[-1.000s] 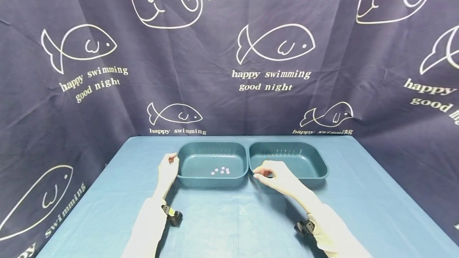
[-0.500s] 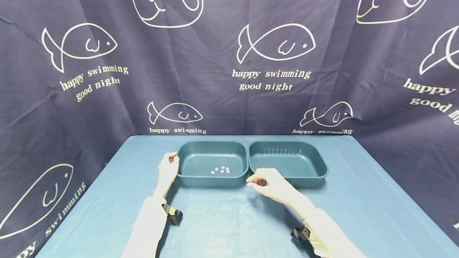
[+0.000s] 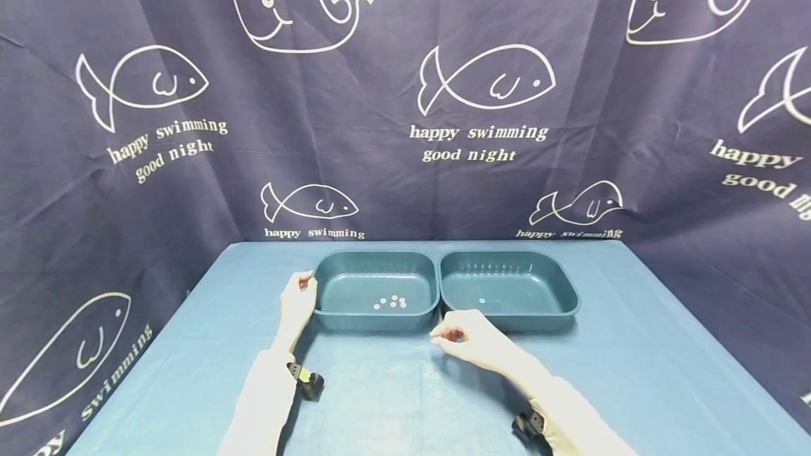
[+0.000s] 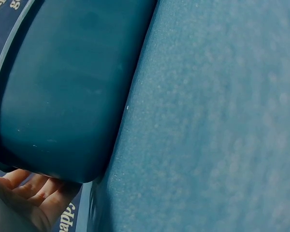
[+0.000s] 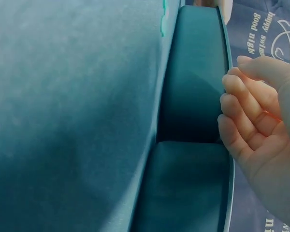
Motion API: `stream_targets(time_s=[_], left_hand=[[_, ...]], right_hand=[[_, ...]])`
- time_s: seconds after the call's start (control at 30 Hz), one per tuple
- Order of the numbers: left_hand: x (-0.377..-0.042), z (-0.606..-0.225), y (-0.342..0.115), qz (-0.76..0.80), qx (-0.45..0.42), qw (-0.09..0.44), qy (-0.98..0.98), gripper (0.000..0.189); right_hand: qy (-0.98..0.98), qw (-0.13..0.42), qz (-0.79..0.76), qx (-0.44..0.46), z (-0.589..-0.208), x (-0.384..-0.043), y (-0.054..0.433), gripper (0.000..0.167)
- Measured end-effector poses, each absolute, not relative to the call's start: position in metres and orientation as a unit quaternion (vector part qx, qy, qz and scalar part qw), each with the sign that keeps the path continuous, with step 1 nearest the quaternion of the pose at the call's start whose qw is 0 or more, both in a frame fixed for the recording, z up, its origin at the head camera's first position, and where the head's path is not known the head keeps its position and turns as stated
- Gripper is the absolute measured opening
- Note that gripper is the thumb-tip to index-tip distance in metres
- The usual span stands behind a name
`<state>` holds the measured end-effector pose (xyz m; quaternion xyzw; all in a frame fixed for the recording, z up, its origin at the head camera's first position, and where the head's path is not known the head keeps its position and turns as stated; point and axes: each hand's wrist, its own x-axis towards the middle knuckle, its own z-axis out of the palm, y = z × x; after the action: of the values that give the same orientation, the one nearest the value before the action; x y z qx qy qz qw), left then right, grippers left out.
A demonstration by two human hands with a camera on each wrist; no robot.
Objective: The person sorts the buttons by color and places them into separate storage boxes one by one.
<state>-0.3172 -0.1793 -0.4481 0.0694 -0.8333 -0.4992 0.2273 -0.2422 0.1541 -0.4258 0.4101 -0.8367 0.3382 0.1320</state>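
Observation:
My left hand point(image 3: 298, 300) rests against the left end of a dark teal bin point(image 3: 376, 321); in the left wrist view its fingers point(image 4: 41, 193) touch the end wall and the thumb is hidden. Several small pale pink round pieces point(image 3: 394, 298) lie inside that bin. My right hand point(image 3: 472, 338) hovers in front of the right teal bin point(image 3: 538, 319), fingers loosely bent, thumb near the index fingertip. Nothing shows between them in the right wrist view. One small light-teal round piece point(image 3: 482, 300) lies in the right bin. Several faint pale-teal rings point(image 3: 431, 375) lie on the table.
Both bins stand side by side on a light blue cloth-covered table point(image 3: 374, 400). A dark curtain point(image 3: 380, 111) with white fish prints hangs behind and on both sides. Each wrist bears a small black camera point(image 3: 310, 385).
My right hand has moved from over the right bin's near rim toward me and slightly left. A light-teal round piece now shows in the right bin. My left hand stays put.

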Motion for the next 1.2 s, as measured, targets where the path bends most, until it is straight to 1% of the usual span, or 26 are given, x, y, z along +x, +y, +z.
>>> stream_targets(time_s=[0.2,0.3,0.47,0.57,0.7,1.2], left_hand=[[-0.3173,-0.4493,-0.1794,-0.501,0.071,0.226,-0.832,0.028],[-0.3175,-0.4491,-0.1797,-0.499,0.072,0.222,-0.834,0.029],[-0.3174,-0.449,-0.18,-0.497,0.075,0.215,-0.838,0.029],[-0.3173,-0.449,-0.1801,-0.497,0.074,0.214,-0.838,0.029],[-0.3166,-0.4489,-0.18,-0.498,0.07,0.217,-0.837,0.029],[-0.3181,-0.4478,-0.1795,-0.503,0.071,0.22,-0.833,0.029]], right_hand=[[-0.842,0.121,0.329,0.41,-0.428,-0.2402,0.1539,0.008],[-0.843,0.104,0.331,0.411,-0.429,-0.2399,0.1544,0.007],[-0.847,0.058,0.342,0.403,-0.4304,-0.2388,0.1557,0.005],[-0.848,0.046,0.34,0.404,-0.4308,-0.2384,0.1562,0.005],[-0.846,0.043,0.331,0.415,-0.4309,-0.2378,0.1569,0.005],[-0.856,-0.026,0.32,0.406,-0.4299,-0.2377,0.1566,0.004]])
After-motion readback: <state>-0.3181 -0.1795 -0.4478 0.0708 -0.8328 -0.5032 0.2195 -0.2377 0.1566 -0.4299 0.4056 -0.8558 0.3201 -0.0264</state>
